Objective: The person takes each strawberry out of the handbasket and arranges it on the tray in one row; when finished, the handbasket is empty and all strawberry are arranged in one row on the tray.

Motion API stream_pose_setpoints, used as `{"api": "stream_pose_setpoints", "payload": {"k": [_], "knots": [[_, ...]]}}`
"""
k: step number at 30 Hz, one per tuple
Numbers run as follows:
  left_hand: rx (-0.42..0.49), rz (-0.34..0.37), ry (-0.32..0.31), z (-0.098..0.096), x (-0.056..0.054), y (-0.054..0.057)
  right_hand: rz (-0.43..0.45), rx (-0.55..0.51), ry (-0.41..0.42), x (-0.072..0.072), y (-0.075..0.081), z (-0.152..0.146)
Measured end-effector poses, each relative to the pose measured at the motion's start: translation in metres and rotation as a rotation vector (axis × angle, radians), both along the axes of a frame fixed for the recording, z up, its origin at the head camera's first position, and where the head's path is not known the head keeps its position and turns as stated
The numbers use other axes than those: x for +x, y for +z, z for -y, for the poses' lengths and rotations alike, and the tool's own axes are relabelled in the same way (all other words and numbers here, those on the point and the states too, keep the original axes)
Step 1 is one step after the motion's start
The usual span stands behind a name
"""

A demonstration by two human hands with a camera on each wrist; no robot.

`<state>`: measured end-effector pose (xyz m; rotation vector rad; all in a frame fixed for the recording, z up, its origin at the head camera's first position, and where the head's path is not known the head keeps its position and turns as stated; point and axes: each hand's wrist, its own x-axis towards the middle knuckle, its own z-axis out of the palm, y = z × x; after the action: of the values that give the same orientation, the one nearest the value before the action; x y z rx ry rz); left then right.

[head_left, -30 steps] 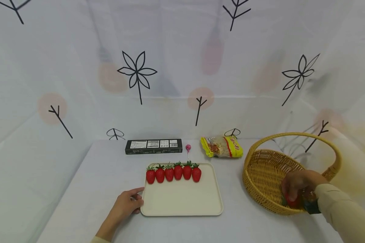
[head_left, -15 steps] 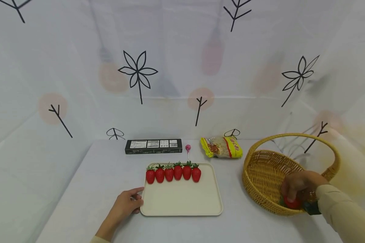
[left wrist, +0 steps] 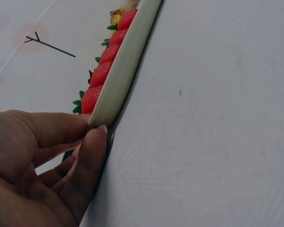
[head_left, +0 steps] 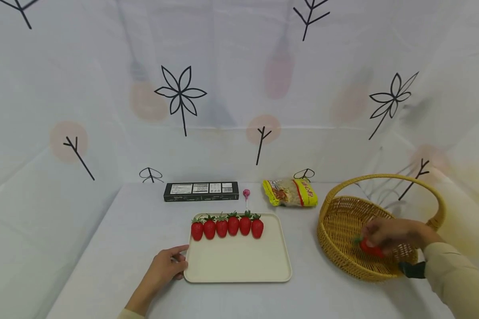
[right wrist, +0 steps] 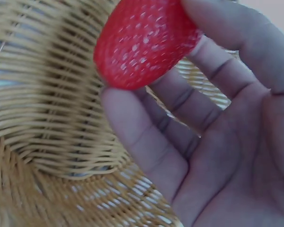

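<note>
My left hand touches the left edge of a cream tray with index finger and thumb, its other fingers bent beneath. In the left wrist view, those fingertips meet the tray's rim. A row of several red strawberries with green leaves lies along the tray's far left part. Inside a wicker basket at the right, my right hand holds another strawberry. The right wrist view shows this strawberry pinched between thumb and fingers; its leafy end is out of that view.
Behind the tray lie a dark flat box, a pink lollipop and a yellow food packet. The basket's tall handle arches over its opening. A white patterned cloth hangs at the back.
My right hand has lifted a little and moved left within the basket, bringing the strawberry with it. The left hand and the tray stay as they were.
</note>
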<state>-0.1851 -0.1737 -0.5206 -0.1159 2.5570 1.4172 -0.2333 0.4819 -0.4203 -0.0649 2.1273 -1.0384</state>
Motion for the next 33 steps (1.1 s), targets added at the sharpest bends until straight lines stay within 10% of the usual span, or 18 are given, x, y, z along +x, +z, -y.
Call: {"api": "stream_pose_setpoints", "payload": {"k": [25, 33], "knots": [[0.002, 0.018, 0.009, 0.0, -0.001, 0.005, -0.168, -0.423, 0.116, 0.018, 0.05, 0.056], [0.007, 0.01, 0.003, 0.0, 0.0, 0.002, -0.341, -0.426, -0.136, 0.031, 0.057, 0.109]]}}
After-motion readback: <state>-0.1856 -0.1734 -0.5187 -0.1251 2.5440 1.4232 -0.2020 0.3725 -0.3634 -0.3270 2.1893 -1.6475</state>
